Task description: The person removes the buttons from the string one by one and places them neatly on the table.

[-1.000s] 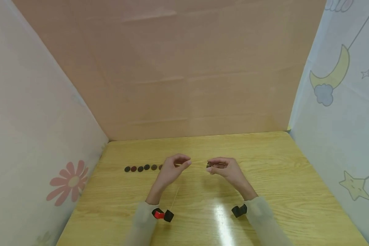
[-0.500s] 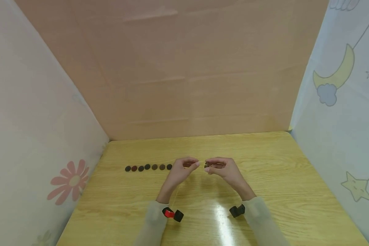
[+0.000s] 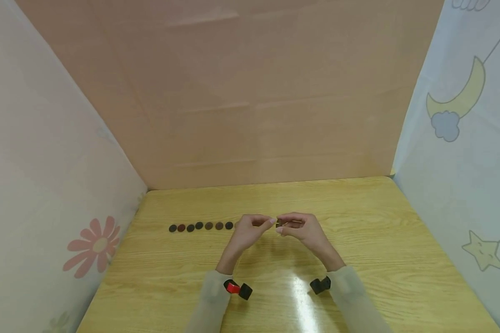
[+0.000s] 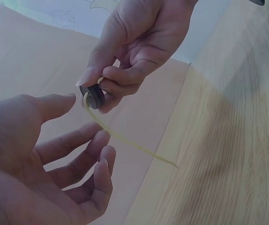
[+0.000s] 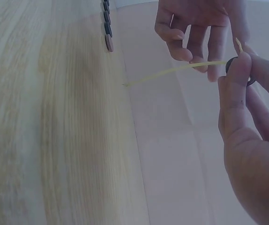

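My right hand [image 3: 307, 232] pinches a small stack of dark, button-like discs [image 4: 96, 96] between thumb and fingertips, above the table. A thin yellow string [image 4: 130, 141] passes through the discs. One short end sticks out on the right hand's side; the longer part hangs in a curve on the other. My left hand [image 3: 249, 232] is close beside the discs, thumb and fingers apart. In the left wrist view its index fingertip lies right at the string, with nothing gripped. The left thumb tip [image 4: 69, 99] points at the discs.
Several dark and reddish round discs [image 3: 198, 225] lie in a row on the wooden table [image 3: 358, 217], left of my hands. A peach-coloured backdrop [image 3: 250, 115] rises behind the table, with patterned sheets on both sides. Both wrists carry small black cameras [image 3: 245, 291].
My left hand has moved right, up to the discs in my right hand, uncovering more of the row on the table. The right hand has shifted slightly left, still pinching the discs.
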The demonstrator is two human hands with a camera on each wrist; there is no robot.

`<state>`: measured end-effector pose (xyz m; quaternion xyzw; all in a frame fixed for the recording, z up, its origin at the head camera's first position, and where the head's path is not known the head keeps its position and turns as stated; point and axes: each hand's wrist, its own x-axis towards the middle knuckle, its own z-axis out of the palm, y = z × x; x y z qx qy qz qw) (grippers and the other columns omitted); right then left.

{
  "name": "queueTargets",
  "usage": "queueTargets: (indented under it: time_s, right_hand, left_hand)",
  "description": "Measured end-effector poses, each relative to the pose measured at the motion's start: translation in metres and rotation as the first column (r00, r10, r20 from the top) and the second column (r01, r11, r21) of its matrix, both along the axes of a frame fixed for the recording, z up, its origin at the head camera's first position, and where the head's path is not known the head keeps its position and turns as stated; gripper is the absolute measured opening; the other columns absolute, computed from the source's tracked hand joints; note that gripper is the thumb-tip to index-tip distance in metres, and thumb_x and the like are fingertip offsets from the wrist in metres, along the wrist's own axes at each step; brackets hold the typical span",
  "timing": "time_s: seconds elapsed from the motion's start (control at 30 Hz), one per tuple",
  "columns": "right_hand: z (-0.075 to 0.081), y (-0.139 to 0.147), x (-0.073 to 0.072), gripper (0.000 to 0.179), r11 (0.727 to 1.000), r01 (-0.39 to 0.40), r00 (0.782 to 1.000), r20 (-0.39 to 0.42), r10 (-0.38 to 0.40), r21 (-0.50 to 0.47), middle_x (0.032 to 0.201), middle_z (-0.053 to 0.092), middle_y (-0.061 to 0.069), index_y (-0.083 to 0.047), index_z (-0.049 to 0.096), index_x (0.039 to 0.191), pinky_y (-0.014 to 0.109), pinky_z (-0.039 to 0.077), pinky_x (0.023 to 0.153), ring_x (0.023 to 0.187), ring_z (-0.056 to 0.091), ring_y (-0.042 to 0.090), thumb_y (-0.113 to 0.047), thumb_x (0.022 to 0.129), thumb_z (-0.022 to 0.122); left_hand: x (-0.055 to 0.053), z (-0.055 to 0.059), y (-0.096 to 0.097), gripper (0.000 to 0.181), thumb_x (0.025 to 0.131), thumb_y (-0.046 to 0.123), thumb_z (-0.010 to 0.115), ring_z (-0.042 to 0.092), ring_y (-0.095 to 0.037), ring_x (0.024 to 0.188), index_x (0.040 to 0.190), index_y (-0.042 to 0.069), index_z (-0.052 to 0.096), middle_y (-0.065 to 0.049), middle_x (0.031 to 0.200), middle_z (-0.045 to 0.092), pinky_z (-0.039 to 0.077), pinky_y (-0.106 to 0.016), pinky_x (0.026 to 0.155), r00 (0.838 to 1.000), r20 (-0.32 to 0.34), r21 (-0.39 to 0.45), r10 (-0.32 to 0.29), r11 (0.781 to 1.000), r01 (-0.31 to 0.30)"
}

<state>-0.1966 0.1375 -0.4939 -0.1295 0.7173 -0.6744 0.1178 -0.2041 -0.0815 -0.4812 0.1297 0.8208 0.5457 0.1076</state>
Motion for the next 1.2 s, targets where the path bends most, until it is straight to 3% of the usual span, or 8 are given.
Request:
queueTargets:
  time_s: [0.13,0.23,0.33,0.73,0.87,1.03,1.2]
  right_hand:
    - [-0.001,0.000,0.000,0.040,1.000,0.001,1.000,-0.001,-0.001,0.006,0.121,0.068,0.014,-0.012,0.069,0.119,0.056,0.054,0.091,0.100,0.071,0.027,-0.027,0.084,0.079]
    - [-0.001,-0.001,0.001,0.039,1.000,-0.002,1.000,-0.005,0.002,0.010,0.120,0.069,0.012,-0.013,0.069,0.119,0.057,0.053,0.092,0.101,0.071,0.027,-0.028,0.084,0.079]
    - [-0.002,-0.001,0.001,0.038,1.000,-0.003,1.000,-0.009,0.003,0.016,0.120,0.070,0.012,-0.014,0.069,0.118,0.057,0.053,0.092,0.101,0.071,0.028,-0.029,0.085,0.078]
    - [-0.005,0.000,0.001,0.037,1.000,-0.011,1.000,-0.005,0.011,0.019,0.119,0.071,0.012,-0.014,0.070,0.118,0.051,0.055,0.092,0.101,0.071,0.026,-0.028,0.085,0.078]
    - [-0.006,0.000,0.001,0.035,1.000,-0.009,1.000,-0.010,0.009,0.020,0.120,0.070,0.012,-0.014,0.070,0.119,0.044,0.057,0.089,0.101,0.071,0.027,-0.024,0.086,0.077]
    - [-0.008,0.000,0.001,0.036,1.000,-0.021,1.000,-0.014,0.021,0.005,0.121,0.070,0.013,-0.013,0.070,0.120,0.037,0.059,0.086,0.101,0.071,0.026,-0.023,0.086,0.077]
    - [-0.007,0.001,0.002,0.036,1.000,-0.029,0.999,-0.014,0.029,0.005,0.122,0.069,0.012,-0.013,0.070,0.120,0.049,0.056,0.090,0.101,0.071,0.025,-0.025,0.086,0.076]
  left_hand:
    - [-0.001,-0.001,0.003,0.030,0.093,0.055,0.060,0.064,-0.012,0.109,0.106,0.033,0.075,0.012,0.107,0.074,0.018,-0.063,0.114,0.998,-0.049,-0.019,-0.029,0.999,0.028]
    - [-0.001,-0.002,0.004,0.025,0.093,0.054,0.061,0.064,-0.010,0.108,0.103,0.035,0.075,0.016,0.104,0.074,-0.003,-0.070,0.109,0.996,-0.080,-0.034,-0.039,0.999,0.036]
    - [-0.001,-0.002,0.005,0.024,0.093,0.053,0.061,0.064,-0.009,0.108,0.102,0.036,0.075,0.017,0.103,0.074,-0.009,-0.071,0.108,0.995,-0.094,-0.045,-0.042,0.998,0.038]
    - [-0.002,-0.006,0.005,0.027,0.089,0.058,0.064,0.065,-0.010,0.106,0.102,0.037,0.074,0.017,0.102,0.074,-0.011,-0.064,0.108,0.998,-0.047,-0.039,-0.039,0.999,0.038]
    - [-0.002,-0.008,0.005,0.027,0.090,0.056,0.063,0.064,-0.011,0.110,0.104,0.036,0.074,0.016,0.105,0.074,-0.016,-0.066,0.107,0.997,-0.053,-0.026,-0.060,0.998,0.059]
    - [-0.003,-0.011,0.004,0.027,0.090,0.056,0.064,0.064,-0.013,0.111,0.105,0.036,0.074,0.015,0.106,0.074,-0.014,-0.069,0.108,0.997,-0.043,-0.015,-0.063,0.998,0.063]
    - [-0.003,-0.011,0.005,0.028,0.088,0.058,0.064,0.064,-0.015,0.111,0.102,0.036,0.075,0.016,0.104,0.074,-0.010,-0.068,0.109,0.998,-0.032,-0.029,-0.061,0.998,0.060]
